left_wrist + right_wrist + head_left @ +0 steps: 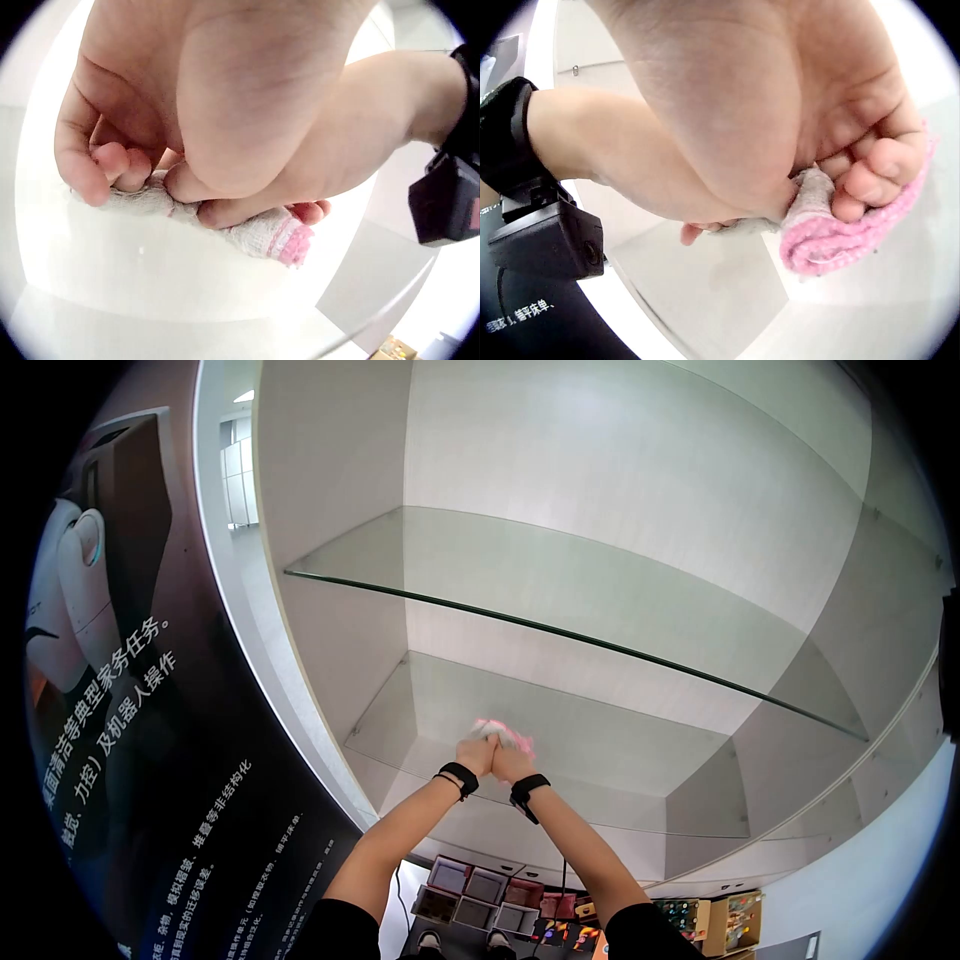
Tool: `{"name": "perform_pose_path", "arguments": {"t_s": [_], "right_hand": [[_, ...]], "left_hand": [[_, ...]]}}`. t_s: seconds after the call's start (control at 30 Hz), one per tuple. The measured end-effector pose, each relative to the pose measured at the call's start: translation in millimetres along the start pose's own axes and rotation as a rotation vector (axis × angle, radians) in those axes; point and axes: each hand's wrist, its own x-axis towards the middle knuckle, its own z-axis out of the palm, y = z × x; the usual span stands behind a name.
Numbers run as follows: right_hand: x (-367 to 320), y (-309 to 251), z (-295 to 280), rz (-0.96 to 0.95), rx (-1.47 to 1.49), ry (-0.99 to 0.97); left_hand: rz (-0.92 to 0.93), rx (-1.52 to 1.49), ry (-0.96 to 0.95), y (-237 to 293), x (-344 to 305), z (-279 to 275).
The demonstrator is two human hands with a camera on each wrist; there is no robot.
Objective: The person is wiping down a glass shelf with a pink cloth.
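Observation:
Both hands hold one rolled or bunched cloth (518,738), off-white with a fuzzy pink edge, in front of the glass shelving. My left hand (475,754) and right hand (513,763) meet side by side on it, thumbs close together. Seen from the left wrist, curled left fingers (112,169) grip the pale part of the cloth (259,234), whose pink end sticks out at the right. In the right wrist view, the right fingers (874,176) curl round the cloth, and its pink rolled layers (829,244) show below them. The palms hide the rest of it.
A glass shelf (560,622) with a green front edge crosses the cabinet above the hands; a lower glass shelf (640,755) lies behind them. A dark printed banner (190,790) stands left. On the floor are several bins (487,885) and a box of small items (735,920).

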Motion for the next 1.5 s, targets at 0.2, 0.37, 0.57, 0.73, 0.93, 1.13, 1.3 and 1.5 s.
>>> {"name": "perform_pose_path", "arguments": {"t_s": [0.2,0.37,0.57,0.73,0.93,1.13,1.3,1.5], "right_hand": [[31.3,3.4,-11.1,0.139,0.032,-0.104],[56.9,9.1,-14.6,0.185,-0.028,-0.083],[94.1,27.1,5.0,0.246,0.080,0.017],[104.7,30.3,3.4,0.258,0.039,0.003],[106.9,29.4,2.7,0.278,0.044,-0.024],[91.9,23.6,8.6,0.262,-0.116,0.096],[69.3,11.6,8.7,0.276,-0.056,0.043],[36.3,-2.5,16.5,0.181,-0.094,0.130]], "left_hand": [[-0.070,-0.010,0.053,-11.3,35.8,4.0],[-0.134,-0.006,0.100,-20.0,63.0,3.6],[-0.153,-0.006,0.170,-31.9,93.9,10.6],[-0.156,0.007,0.210,-36.2,106.6,12.4],[-0.179,0.024,0.220,-34.9,105.9,12.8],[-0.180,0.048,0.313,-30.9,90.0,17.5],[-0.181,0.049,0.295,-24.0,64.6,18.0],[-0.166,0.051,0.309,-17.7,28.5,23.1]]}}
